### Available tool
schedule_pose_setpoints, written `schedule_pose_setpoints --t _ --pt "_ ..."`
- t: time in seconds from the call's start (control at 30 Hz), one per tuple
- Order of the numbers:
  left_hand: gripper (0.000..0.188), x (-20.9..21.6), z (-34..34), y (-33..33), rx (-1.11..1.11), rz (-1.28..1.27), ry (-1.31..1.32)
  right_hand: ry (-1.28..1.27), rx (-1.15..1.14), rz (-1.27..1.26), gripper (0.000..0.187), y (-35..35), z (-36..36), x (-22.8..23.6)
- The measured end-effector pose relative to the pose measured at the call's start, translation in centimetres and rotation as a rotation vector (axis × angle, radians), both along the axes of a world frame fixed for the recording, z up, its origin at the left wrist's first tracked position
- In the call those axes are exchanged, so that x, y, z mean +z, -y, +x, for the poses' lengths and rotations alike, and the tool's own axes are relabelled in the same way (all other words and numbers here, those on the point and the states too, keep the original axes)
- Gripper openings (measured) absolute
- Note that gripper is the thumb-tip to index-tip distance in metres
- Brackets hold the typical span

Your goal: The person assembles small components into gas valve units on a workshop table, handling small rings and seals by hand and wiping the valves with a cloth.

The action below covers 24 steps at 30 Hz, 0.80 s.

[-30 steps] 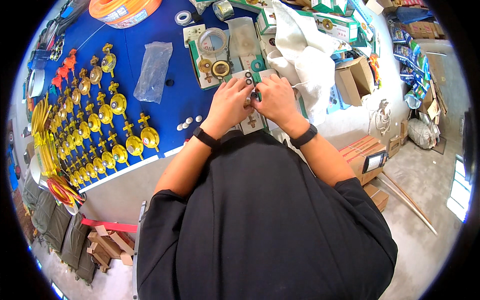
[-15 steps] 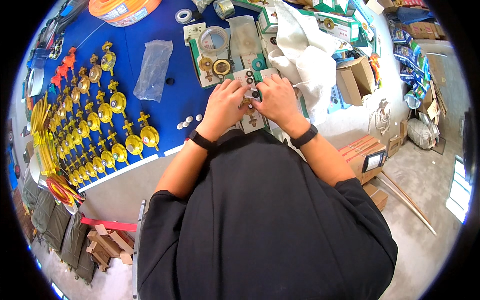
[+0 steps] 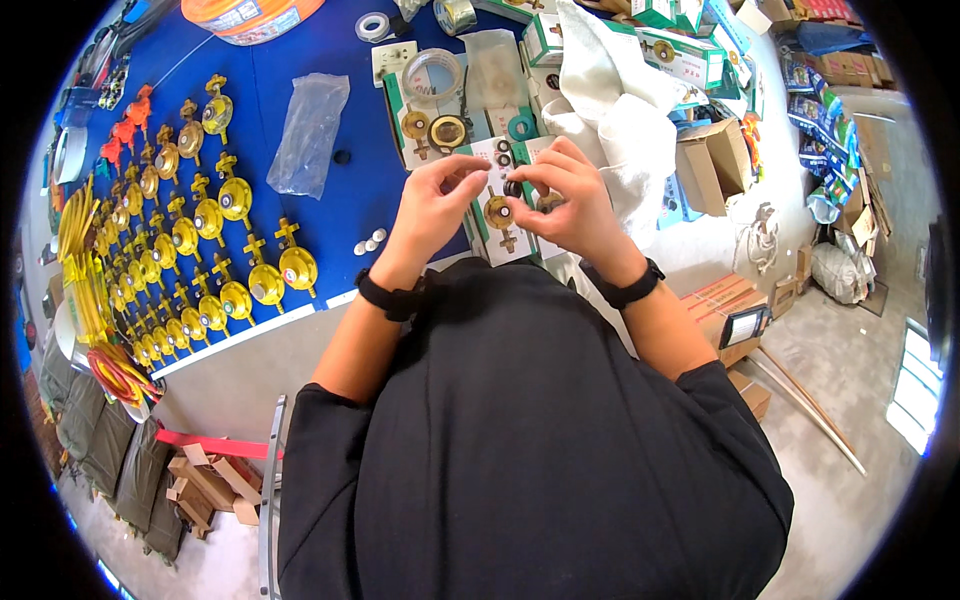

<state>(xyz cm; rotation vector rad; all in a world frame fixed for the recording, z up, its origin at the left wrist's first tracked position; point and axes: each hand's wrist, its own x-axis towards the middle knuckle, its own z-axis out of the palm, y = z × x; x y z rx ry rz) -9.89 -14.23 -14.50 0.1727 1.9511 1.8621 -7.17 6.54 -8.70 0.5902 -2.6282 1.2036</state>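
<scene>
My left hand (image 3: 438, 205) hovers over a white and green box (image 3: 484, 228) with a pressure regulator printed on it. Its thumb and forefinger come close together; whatever may lie between them is too small to make out. Facing it, my right hand (image 3: 572, 200) is curled, thumb and forefinger around a small black ring (image 3: 513, 188). Beyond the fingertips, more small black rings (image 3: 503, 146) lie on the box. Several white caps (image 3: 371, 245) rest on the blue tabletop (image 3: 330, 222), left of my left wrist.
Rows of yellow gas regulators (image 3: 235, 199) stand at left, beside red-orange ones (image 3: 124, 133). A clear plastic bag (image 3: 308, 135) lies mid-table. A tape roll (image 3: 432, 77) and a teal ring (image 3: 521, 127) lie on boxes. White foam sheet (image 3: 630, 130) and an open carton (image 3: 712, 165) are at right.
Both hands have lifted and drawn slightly apart, with fingers less flat on the box, uncovering the printed regulator. One white cap is out of sight near my left hand.
</scene>
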Motion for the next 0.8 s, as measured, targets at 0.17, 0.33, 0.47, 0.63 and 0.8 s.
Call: schedule_pose_setpoints --t 0.17,0.33,0.47,0.63,0.8 --pt "0.022 1.7 0.0 0.7 -0.115 0.494 0.407 -0.062 -0.009 -0.001 0.026 0.9 0.0 1.4" --pt "0.023 2.5 0.1 0.8 -0.121 0.558 0.572 -0.097 -0.010 -0.015 0.028 1.5 -0.2 1.3" --pt "0.024 2.5 0.2 0.9 -0.099 0.593 0.628 -0.066 0.040 -0.025 0.030 1.3 -0.2 1.2" --pt "0.022 0.4 0.0 1.0 -0.067 0.554 0.569 0.105 -0.063 0.043 0.031 -0.8 -0.7 1.0" --pt "0.021 -0.9 -0.2 1.1 -0.013 0.491 0.526 0.135 -0.187 0.408 0.031 -2.8 -1.4 -3.3"
